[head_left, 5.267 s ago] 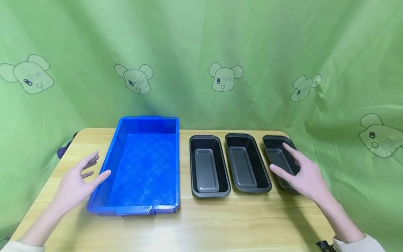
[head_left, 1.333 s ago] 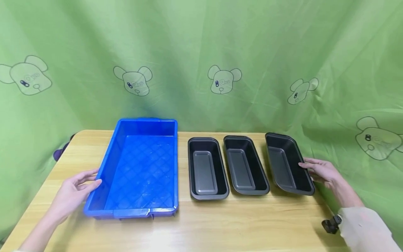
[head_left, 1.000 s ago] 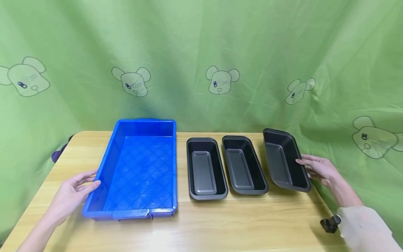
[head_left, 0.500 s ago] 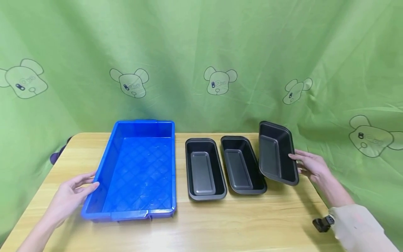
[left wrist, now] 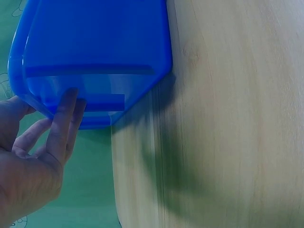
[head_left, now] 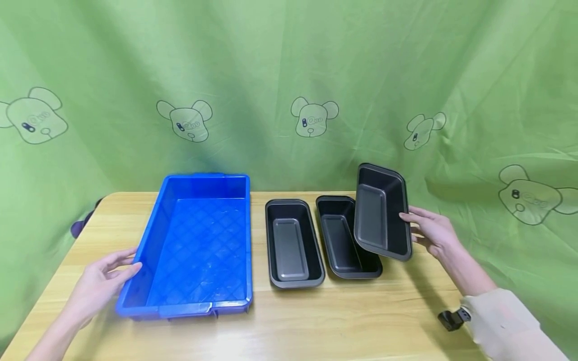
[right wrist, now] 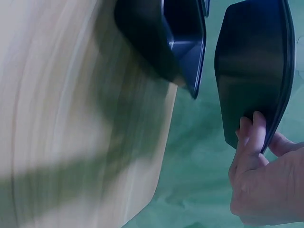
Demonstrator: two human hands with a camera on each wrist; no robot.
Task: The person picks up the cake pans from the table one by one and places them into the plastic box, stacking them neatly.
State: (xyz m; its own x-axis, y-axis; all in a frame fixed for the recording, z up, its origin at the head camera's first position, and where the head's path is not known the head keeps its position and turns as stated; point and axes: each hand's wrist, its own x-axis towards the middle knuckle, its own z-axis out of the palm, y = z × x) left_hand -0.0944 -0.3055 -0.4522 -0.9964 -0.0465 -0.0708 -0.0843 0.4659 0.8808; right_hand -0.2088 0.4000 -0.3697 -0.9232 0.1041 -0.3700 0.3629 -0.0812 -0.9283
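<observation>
My right hand [head_left: 434, 233] pinches the long right side of a dark loaf pan [head_left: 371, 214], thumb over the rim and fingers on the outer wall. This pan is lifted and tilted, its inside facing me, and it hides part of the middle loaf pan [head_left: 341, 242] on the table. The right wrist view shows the held pan [right wrist: 251, 61] from outside. My left hand [head_left: 100, 281] grips the left wall of a blue plastic tray [head_left: 205, 307], thumb at the rim; in the left wrist view the fingers [left wrist: 63, 124] lie along its outer side.
Another loaf pan [head_left: 289, 245] stands between the tray and the middle pan. All rest on a light wooden table [head_left: 316, 321]. A green curtain [head_left: 253, 60] with mouse-head prints hangs behind and at the sides. Something purple [head_left: 78, 228] shows beyond the table's left edge.
My right hand first hovered over the rightmost pan, then gripped, lifted and tilted it, moving left over the middle pan. My left hand came down onto the tray's wall and stays there.
</observation>
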